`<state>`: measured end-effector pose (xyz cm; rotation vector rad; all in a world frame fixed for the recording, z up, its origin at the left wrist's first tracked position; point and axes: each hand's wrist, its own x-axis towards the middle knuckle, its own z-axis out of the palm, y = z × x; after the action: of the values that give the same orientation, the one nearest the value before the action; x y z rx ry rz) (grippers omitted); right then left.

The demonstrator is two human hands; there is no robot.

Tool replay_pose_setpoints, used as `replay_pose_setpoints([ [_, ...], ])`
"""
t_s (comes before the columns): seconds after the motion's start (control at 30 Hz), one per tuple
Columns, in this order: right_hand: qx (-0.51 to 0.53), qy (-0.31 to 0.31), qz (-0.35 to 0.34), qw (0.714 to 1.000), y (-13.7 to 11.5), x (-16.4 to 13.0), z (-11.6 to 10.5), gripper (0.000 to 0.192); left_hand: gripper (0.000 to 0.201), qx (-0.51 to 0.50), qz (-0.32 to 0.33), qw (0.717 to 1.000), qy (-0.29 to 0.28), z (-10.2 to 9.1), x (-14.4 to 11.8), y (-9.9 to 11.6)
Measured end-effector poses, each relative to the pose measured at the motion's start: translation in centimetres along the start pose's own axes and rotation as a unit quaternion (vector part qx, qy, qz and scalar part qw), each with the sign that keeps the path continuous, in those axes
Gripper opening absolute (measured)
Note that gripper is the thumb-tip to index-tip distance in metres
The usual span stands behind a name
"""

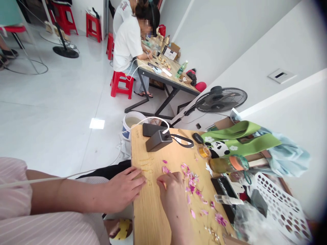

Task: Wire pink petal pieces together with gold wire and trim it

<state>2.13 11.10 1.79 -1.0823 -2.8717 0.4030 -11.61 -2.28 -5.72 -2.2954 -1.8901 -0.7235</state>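
Left hand (122, 189) lies flat, palm down, on the near-left edge of the light wooden worktop (150, 217); fingers spread, grip released, nothing in it; it looks to be just steadying the board. Right hand (171, 190) sits just beside it, fingers curled down onto the wood; fingertips look pinched on something small and pale, but it's hidden under the fingers, so cannot tell whether that grip is clenched on anything.

The work pieces are the small pink flower petals (190, 185), scattered loose on the worktop from just right of the right hand out toward the far-right edge; a few more sit near the front edge (220, 219).

Handling judgement: near weightless, soft, thin, bruise and tear easily; flat ones will cling to the wood and resist a top pinch; best taken by an edge with two fingertips, light pressure, or slid to lift an edge first; any draught could shift them, and a black pedestal fan (221, 99) stands behind the worktop.

Nearby: dark grey box-shaped device with white cable (158, 140) at the far end; green panda-print cloth bag (230, 143); clear plastic bottle with orange cap (228, 164); white perforated plastic basket (278, 204) at right. Another person in a white shirt (127, 42) works at a separate table, well apart.
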Motion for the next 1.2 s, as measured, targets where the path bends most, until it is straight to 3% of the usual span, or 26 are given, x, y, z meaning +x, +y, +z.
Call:
replay_pose_setpoints([
  [0.27, -0.119, -0.039, -0.081, 0.989, -0.9, 0.3, 2.2, 0.014, 0.029, 0.010, 0.008, 1.000, -0.018, -0.1, 0.1, 0.0],
  [0.4, -0.133, -0.038, -0.088, 0.986, -0.5, 0.2, 2.8, 0.033, 0.026, 0.011, 0.007, 1.000, -0.014, -0.1, 0.1, 0.0],
  [1.1, -0.162, -0.039, -0.083, 0.982, -0.7, 0.4, 3.3, 0.031, 0.024, 0.013, 0.012, 1.000, -0.008, 0.1, 0.0, 0.0],
  [1.2, -0.163, -0.044, -0.073, 0.983, -1.3, 0.5, 2.9, 0.016, 0.023, 0.010, 0.012, 1.000, -0.002, 0.1, 0.1, 0.0],
])
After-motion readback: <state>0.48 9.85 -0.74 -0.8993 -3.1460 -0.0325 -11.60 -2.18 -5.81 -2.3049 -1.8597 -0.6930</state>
